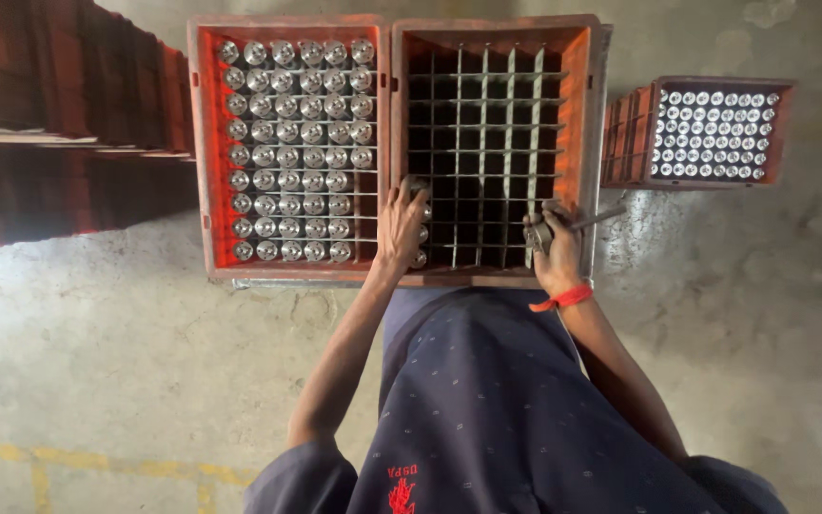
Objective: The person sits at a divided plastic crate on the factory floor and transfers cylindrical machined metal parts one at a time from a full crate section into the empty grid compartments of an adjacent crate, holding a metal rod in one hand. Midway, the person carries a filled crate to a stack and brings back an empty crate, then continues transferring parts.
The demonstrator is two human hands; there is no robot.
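Two red plastic crates stand side by side before me. The left crate is filled with several rows of shiny round metal parts. The right crate holds a metal grid of mostly empty cells. My left hand reaches into its near left corner, gripping metal parts stacked in the first column. My right hand, with a red band at the wrist, rests on the crate's near right corner, closed on a small metal part beside a thin metal rod.
A third red crate of small metal parts sits on the concrete floor at the right. Stacked red crates rise at the left. A yellow painted line crosses the floor near left.
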